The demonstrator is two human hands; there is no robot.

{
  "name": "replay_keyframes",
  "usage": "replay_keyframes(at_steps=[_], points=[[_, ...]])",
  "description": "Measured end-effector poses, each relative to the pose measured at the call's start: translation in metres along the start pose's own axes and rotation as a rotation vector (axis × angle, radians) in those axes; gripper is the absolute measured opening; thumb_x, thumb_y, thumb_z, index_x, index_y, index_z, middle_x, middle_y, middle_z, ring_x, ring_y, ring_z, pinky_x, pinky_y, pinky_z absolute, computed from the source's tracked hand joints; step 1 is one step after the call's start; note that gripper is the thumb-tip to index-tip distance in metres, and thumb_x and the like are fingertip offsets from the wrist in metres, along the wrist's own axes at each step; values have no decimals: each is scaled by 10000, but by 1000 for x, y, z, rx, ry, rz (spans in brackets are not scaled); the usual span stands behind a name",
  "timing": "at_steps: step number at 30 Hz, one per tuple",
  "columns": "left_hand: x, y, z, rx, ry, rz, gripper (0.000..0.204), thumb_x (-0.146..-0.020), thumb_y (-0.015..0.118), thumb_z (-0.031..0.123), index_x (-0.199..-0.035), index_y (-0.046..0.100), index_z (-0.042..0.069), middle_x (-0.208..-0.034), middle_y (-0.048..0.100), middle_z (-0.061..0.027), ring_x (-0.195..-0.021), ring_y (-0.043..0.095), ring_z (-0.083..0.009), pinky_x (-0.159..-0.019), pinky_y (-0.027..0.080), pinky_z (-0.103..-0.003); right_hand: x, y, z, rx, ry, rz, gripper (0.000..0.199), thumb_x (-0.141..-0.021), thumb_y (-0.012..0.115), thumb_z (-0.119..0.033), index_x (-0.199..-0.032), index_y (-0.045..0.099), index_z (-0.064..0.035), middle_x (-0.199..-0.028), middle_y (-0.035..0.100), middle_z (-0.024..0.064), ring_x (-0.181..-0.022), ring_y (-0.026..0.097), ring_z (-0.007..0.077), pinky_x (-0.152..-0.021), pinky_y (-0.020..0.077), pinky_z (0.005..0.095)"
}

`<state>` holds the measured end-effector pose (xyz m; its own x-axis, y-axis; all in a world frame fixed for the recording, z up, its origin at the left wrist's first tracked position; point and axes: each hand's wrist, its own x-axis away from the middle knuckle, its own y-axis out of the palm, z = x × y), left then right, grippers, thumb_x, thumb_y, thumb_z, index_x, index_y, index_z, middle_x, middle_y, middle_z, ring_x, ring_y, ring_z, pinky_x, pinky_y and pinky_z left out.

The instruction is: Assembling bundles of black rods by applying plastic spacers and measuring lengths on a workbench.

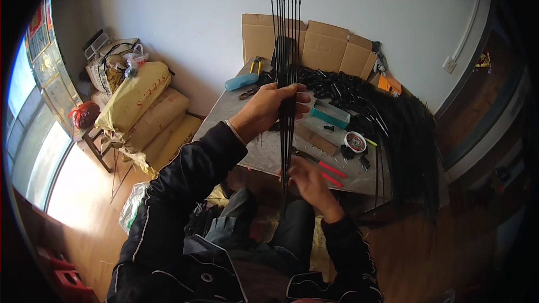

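Observation:
My left hand [275, 104] is closed around a bundle of long, thin black rods [287, 56] and holds it upright above the table's near edge. The rods have small thickened tips, which fan slightly apart at the top. Lower down, my right hand [314, 186] is beside the bundle's lower part with its fingers bent; they are blurred, and whether they grip any rod cannot be made out. Behind the bundle, a heap of short black parts [337, 87] covers the back of the grey table [261, 148].
Many more black rods [412, 146] hang over the table's right side. On it lie red-handled pliers [331, 174], a teal tray [330, 114], a small round tub [355, 142], a blue case [241, 82] and yellow-handled pliers [256, 65]. Cardboard [325, 45] stands behind. Stacked sacks [149, 112] are at left.

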<state>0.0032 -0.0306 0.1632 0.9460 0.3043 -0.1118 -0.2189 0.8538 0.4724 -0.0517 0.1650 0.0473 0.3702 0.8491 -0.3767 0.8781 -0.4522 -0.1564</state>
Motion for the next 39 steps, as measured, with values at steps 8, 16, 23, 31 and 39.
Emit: replay_keyframes(at_steps=[8,16,23,31,39], points=[[5,15,-14,33,-47,21,278,-983,515,171,-1196,560,-1,-1030,668,-131,-908,677,-232,-760,558,-346,14,-83,63,1040,-123,235,302,-788,711,-218,-1030,637,-53,-980,642,87,-938,570,289,-832,432,409],[2,36,-25,29,-58,-48,269,-973,523,149,-1184,591,-4,-1077,668,-147,-973,667,-241,-824,538,-333,41,-109,39,1111,-46,369,195,-819,688,-154,-981,637,-59,-940,628,85,-878,575,285,-776,439,399],[-3,57,-43,15,-94,-64,285,-976,515,152,-1197,586,-12,-1080,671,-142,-971,663,-220,-848,523,-323,-14,-40,-38,611,-238,479,110,-817,703,-113,-864,644,-34,-729,608,127,-605,606,299,-525,451,348],[-2,55,-36,-164,-61,-43,267,-975,522,164,-1146,593,-27,-995,686,-124,-870,674,-196,-754,542,-294,-4,-55,-31,559,-261,591,100,-895,615,-75,-892,641,22,-670,595,52,-584,558,108,-511,423,276],[2,36,-19,-166,-98,-71,261,-964,528,124,-1177,588,-15,-1007,681,-146,-888,682,-223,-791,547,-322,-4,-195,-112,404,-187,1025,253,-953,565,-204,-1081,655,-5,-635,465,-59,-502,377,5,-439,275,170]])
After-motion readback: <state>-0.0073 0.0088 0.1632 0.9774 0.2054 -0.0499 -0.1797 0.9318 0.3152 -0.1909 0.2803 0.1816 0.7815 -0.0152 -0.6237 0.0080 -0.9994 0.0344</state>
